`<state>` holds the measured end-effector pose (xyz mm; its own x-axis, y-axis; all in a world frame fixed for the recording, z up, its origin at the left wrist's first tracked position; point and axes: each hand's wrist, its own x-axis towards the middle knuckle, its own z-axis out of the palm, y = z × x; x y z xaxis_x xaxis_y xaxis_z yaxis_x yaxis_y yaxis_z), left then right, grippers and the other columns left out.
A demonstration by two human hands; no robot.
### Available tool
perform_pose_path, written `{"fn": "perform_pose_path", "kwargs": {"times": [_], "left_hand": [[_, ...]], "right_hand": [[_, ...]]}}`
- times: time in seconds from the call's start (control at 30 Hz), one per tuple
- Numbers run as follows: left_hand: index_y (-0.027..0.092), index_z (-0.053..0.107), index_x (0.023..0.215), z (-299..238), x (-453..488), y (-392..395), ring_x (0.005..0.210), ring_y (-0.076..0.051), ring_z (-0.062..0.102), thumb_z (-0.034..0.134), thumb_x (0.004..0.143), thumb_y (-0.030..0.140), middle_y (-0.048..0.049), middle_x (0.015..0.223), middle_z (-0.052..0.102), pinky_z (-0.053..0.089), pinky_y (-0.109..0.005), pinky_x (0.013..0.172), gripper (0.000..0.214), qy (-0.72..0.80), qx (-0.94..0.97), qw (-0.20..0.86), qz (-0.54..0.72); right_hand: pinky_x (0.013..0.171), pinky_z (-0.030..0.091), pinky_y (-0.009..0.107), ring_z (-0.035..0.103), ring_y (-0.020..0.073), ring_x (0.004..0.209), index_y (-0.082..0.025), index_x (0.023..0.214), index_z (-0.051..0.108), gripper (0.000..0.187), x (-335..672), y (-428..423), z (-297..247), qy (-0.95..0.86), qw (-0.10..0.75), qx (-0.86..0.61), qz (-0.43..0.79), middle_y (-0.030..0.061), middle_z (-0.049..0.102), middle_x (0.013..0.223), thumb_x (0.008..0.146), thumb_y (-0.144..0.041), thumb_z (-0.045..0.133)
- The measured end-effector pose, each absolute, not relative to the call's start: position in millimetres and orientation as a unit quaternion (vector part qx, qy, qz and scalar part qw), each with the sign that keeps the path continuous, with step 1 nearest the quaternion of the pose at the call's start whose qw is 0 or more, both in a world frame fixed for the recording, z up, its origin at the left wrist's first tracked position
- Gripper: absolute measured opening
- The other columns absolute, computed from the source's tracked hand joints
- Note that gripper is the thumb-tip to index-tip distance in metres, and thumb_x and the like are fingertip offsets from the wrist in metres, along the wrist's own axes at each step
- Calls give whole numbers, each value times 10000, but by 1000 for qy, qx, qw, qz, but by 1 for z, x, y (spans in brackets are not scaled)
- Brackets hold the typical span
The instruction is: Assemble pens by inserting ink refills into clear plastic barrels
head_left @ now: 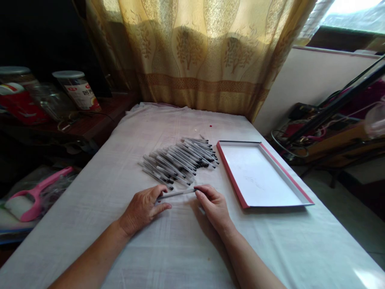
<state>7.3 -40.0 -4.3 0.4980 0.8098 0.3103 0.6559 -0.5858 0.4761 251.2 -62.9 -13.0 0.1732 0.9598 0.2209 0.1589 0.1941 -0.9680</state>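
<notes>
A single clear pen with a dark tip [177, 194] is held level just above the white tablecloth [126, 160], between both my hands. My left hand [143, 208] pinches its left end, fingers curled. Its right end is gripped by the fingertips of my right hand [212, 202]. Just beyond the hands lies a pile of several similar pens [180, 160]. To the right of the pile sits a shallow white box lid with red edges [261, 176], with nothing in it.
A yellow patterned curtain [204, 56] hangs behind the table. Jars and a red container [75, 88] stand on a dark shelf at left. A pink lint roller [33, 196] lies at the lower left. Cables and clutter [331, 120] fill the right side.
</notes>
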Motion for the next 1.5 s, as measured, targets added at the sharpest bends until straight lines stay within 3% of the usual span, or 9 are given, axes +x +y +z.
{"fn": "perform_pose_path", "kwargs": {"times": [0.13, 0.33, 0.6, 0.73, 0.87, 0.97, 1.1, 1.3, 1.5], "left_hand": [[210, 623, 941, -3, 8, -40, 732, -138, 650, 463, 993, 392, -8, 831, 670, 488, -220, 665, 247, 406, 863, 120, 276], [192, 673, 943, -3, 8, -38, 741, -136, 654, 410, 1016, 380, -27, 846, 663, 495, -220, 668, 332, 406, 863, 114, 279], [193, 693, 961, -3, 5, -37, 738, -135, 667, 421, 1010, 385, -25, 841, 683, 501, -218, 662, 337, 407, 857, 115, 294], [187, 697, 953, -4, 5, -37, 742, -138, 668, 442, 1002, 383, -26, 841, 685, 502, -222, 671, 325, 408, 857, 119, 291], [189, 700, 951, -4, 5, -37, 753, -140, 670, 454, 996, 380, -24, 847, 686, 504, -224, 684, 315, 408, 855, 131, 292], [193, 699, 960, -4, 5, -37, 763, -143, 670, 452, 997, 388, -25, 852, 688, 505, -227, 684, 317, 404, 859, 128, 287], [200, 700, 981, -4, 5, -38, 764, -147, 670, 446, 1000, 407, -26, 855, 696, 507, -233, 680, 328, 396, 867, 115, 280], [200, 699, 983, -2, 4, -38, 767, -146, 673, 443, 998, 420, -30, 858, 703, 510, -231, 691, 338, 399, 864, 130, 278], [219, 704, 944, 8, -24, -29, 751, -155, 670, 498, 938, 499, -23, 864, 711, 509, -233, 678, 347, 444, 844, 178, 245]], "right_hand": [[719, 533, 310, 669, 196, 768, -226, 820, 773, 130, 251, -64, -11, -540, 552, -524, 360, 46, 723, 800, 791, -294, 667], [698, 528, 300, 675, 203, 806, -223, 860, 764, 165, 261, -65, -13, -560, 530, -560, 302, 62, 727, 860, 822, -314, 631], [792, 514, 343, 678, 234, 887, -245, 970, 779, 223, 274, -66, -11, -664, 315, -669, 109, 64, 732, 943, 856, -231, 588], [795, 520, 356, 669, 256, 925, -214, 1055, 759, 271, 272, -66, -10, -676, 271, -682, 66, 86, 724, 991, 850, -202, 582], [799, 524, 362, 669, 258, 926, -194, 1139, 718, 325, 271, -68, -8, -664, 299, -683, 60, 104, 713, 1028, 854, -195, 563], [815, 523, 346, 669, 233, 921, -208, 1092, 724, 272, 267, -70, -5, -660, 388, -637, 90, 97, 716, 1007, 885, -229, 548], [650, 517, 273, 665, 175, 766, -219, 962, 749, 193, 256, -73, -3, -636, 480, -566, 211, 68, 733, 905, 889, -263, 575], [589, 486, 264, 638, 165, 644, -203, 779, 754, 152, 254, -71, -1, -557, 509, -568, 329, 43, 732, 738, 806, -299, 640], [582, 487, 276, 646, 196, 666, -184, 763, 716, 245, 271, -64, -2, -469, 511, -632, 347, 39, 699, 675, 785, -413, 633]]}}
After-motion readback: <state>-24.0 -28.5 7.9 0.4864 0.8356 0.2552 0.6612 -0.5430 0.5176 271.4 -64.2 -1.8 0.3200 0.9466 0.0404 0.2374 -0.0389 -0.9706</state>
